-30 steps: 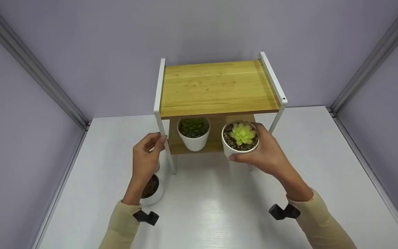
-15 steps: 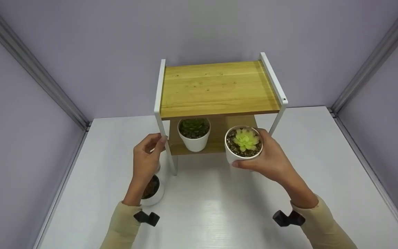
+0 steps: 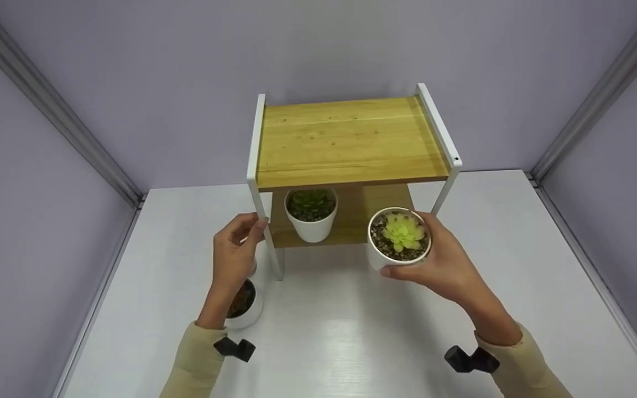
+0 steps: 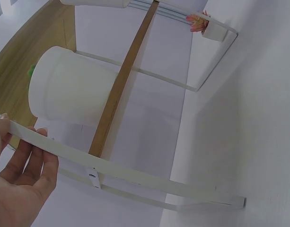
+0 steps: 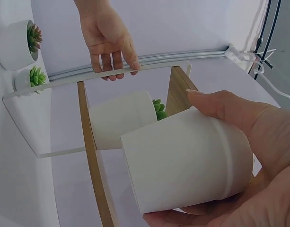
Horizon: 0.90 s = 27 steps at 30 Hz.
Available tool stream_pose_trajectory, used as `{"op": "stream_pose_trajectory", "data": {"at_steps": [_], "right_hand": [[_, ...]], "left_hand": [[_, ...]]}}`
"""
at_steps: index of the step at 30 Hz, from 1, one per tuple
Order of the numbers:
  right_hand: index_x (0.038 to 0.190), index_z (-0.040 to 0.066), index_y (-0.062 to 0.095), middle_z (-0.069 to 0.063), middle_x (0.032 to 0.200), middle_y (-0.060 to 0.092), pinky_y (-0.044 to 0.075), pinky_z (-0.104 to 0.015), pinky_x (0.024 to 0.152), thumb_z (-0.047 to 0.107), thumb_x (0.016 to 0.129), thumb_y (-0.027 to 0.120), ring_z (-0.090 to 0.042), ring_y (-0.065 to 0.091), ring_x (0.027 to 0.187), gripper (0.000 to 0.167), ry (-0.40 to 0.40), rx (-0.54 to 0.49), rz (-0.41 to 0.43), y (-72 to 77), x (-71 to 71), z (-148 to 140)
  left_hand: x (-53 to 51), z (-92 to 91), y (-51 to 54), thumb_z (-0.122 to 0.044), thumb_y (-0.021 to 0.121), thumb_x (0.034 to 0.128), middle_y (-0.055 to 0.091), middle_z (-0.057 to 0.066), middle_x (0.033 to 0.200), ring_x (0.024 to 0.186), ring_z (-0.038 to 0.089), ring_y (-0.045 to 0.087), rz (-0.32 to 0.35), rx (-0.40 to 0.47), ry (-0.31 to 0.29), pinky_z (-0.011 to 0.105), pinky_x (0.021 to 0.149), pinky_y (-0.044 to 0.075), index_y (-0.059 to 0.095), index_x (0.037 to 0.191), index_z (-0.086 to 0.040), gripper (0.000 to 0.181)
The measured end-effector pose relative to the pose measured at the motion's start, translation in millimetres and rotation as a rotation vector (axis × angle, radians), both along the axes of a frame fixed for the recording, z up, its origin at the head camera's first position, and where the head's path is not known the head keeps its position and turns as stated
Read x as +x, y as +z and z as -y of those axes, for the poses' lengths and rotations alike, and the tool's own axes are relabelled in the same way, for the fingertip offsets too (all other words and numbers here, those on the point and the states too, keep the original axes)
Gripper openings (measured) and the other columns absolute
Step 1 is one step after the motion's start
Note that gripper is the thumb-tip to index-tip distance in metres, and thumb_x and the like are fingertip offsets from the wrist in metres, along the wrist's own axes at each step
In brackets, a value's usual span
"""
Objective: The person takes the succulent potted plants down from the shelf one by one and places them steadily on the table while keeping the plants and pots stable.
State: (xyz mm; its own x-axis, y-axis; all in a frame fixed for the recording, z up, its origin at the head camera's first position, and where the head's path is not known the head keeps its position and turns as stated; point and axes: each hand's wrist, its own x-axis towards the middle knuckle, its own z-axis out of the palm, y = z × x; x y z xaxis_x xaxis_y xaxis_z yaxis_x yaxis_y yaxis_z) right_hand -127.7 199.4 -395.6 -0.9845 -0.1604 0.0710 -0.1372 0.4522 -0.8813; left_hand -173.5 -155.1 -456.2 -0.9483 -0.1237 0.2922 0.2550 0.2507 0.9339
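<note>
Holding a white pot with a pale yellow-green succulent in it, the right hand is out in front of a two-tier plant stand, by the right half of its lower shelf. The pot is in the air with its rim up, and the grip is spread wide around its side: thumb on the near face, fingers around the other.

The left hand has a narrow grip, pinching the stand's front left post between thumb and fingertips.

On the left part of the lower shelf, a second white pot stands upright with a dark green succulent. The upper shelf's wooden board lies above it, between white side rails.

Beside the left forearm, a white pot with a reddish succulent stands on the white worktop, partly hidden in the head view. A smaller pot with a bright green succulent is just beside it. A pot with a coral succulent shows near the stand's right legs in the left wrist view.
</note>
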Motion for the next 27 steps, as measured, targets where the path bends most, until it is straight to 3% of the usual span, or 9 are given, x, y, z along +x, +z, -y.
{"op": "stream_pose_trajectory", "data": {"at_steps": [7, 14, 19, 27], "right_hand": [[0.15, 0.004, 0.046, -0.011, 0.141, 0.063, 0.051, -0.049, 0.108, 0.025, 0.066, 0.102, -0.028, 0.061, 0.129, 0.103, -0.008, 0.024, -0.015, 1.9, 8.3, -7], [0.151, 0.005, 0.045, -0.011, 0.143, 0.061, 0.052, -0.038, 0.106, 0.027, 0.067, 0.102, -0.027, 0.06, 0.131, 0.104, -0.021, 0.028, 0.003, 1.9, 13.9, -16], [0.151, 0.004, 0.045, -0.012, 0.143, 0.062, 0.052, -0.041, 0.105, 0.027, 0.067, 0.102, -0.028, 0.06, 0.13, 0.104, -0.025, 0.041, 0.003, 0.6, 17.2, -20], [0.149, 0.006, 0.048, -0.01, 0.141, 0.064, 0.051, -0.025, 0.101, 0.026, 0.066, 0.102, -0.023, 0.061, 0.126, 0.101, -0.025, 0.061, -0.013, -0.3, 20.8, -24]], "left_hand": [[1.3, -1.7, 0.3, -0.025, 0.069, 0.1033, 0.075, 0.016, 0.112, 0.113, 0.028, 0.074, -0.01, -0.001, -0.013, 0.03, 0.093, 0.063, 0.075, 0.116, -0.005, 0.025], [0.4, -0.8, -2.0, -0.026, 0.069, 0.1038, 0.075, 0.018, 0.111, 0.11, 0.028, 0.075, -0.021, -0.001, -0.019, 0.029, 0.093, 0.063, 0.074, 0.117, -0.002, 0.028], [0.3, -0.5, -2.8, -0.027, 0.069, 0.1036, 0.075, 0.018, 0.111, 0.11, 0.027, 0.075, -0.014, 0.003, -0.013, 0.029, 0.093, 0.063, 0.074, 0.117, -0.003, 0.027], [-1.3, -1.2, -1.9, -0.027, 0.069, 0.1036, 0.075, 0.018, 0.111, 0.109, 0.025, 0.075, -0.013, -0.001, -0.001, 0.028, 0.092, 0.063, 0.076, 0.114, -0.006, 0.024]]}}
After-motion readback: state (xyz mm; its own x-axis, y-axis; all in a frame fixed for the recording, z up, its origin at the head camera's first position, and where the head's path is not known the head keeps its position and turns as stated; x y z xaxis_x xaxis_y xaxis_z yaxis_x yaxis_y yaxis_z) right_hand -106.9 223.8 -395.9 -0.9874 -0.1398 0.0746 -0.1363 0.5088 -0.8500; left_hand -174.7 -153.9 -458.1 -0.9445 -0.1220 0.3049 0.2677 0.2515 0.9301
